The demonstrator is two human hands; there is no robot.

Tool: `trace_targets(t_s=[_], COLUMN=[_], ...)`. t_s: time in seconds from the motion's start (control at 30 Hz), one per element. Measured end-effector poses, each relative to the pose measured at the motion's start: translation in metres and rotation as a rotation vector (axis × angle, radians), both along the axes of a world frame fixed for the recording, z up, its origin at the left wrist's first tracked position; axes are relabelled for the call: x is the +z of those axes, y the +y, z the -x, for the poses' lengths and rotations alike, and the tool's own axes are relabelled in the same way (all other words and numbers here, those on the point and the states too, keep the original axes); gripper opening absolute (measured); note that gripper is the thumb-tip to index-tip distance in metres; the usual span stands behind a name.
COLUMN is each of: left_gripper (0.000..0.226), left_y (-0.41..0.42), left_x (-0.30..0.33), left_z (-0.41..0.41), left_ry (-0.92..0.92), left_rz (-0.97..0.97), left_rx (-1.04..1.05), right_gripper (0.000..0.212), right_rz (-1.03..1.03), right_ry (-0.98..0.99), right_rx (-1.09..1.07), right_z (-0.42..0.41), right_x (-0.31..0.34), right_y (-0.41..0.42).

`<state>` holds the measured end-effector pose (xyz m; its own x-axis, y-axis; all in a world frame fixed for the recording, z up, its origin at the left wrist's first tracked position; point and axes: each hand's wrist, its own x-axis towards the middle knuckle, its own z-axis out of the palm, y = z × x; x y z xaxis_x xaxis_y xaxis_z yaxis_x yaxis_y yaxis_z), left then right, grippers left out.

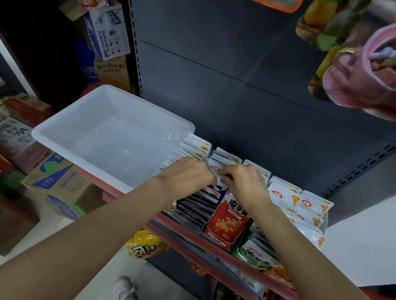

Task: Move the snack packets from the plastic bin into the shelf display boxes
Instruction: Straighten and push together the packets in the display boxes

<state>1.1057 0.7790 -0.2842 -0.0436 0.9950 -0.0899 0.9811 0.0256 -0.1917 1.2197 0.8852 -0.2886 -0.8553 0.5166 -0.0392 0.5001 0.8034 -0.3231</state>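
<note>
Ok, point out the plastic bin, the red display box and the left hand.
plastic bin (111, 142), head view, bare floor of the bin.
red display box (228, 220), head view, its printed front panel.
left hand (188, 174), head view, back of the hand.

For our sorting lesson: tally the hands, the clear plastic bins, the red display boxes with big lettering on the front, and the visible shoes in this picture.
Hands: 2, left hand and right hand
Clear plastic bin: 1
Red display box: 1
Shoe: 1
Total: 5
</note>
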Motion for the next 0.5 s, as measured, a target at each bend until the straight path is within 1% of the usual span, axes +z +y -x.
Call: trace_targets(t_s=[0.07, 0.13, 0.2, 0.27, 0.37, 0.5], left_gripper=[0.033, 0.035, 0.034, 0.028, 0.024, 0.023], left_y=[0.005, 0.006, 0.005, -0.002, -0.016, -0.02], left_x=[-0.002, -0.006, -0.007, -0.008, -0.013, -0.018], left_z=[-0.006, -0.005, 0.001, 0.006, 0.011, 0.013], left_ry=[0.009, -0.029, -0.12, -0.275, -0.402, -0.447], left_rz=[0.025, 0.017, -0.028, -0.113, -0.203, -0.237], left_rx=[-0.015, -0.006, 0.042, 0.126, 0.2, 0.166], right_gripper=[0.022, 0.02, 0.021, 0.024, 0.032, 0.053], right_rz=[-0.029, -0.036, 0.006, 0.07, 0.13, 0.166], right_ry=[-0.036, -0.056, -0.047, -0.019, -0.009, -0.079], right_rx=[0.018, 0.03, 0.031, 0.019, 0.021, 0.115], right_z=[0.0, 0.0, 0.0, -0.004, -0.011, -0.016], right_x=[0.0, 0.0, 0.0, 0.0, -0.003, -0.006], right_y=[-0.001, -0.002, -0.001, 0.001, 0.004, 0.003])
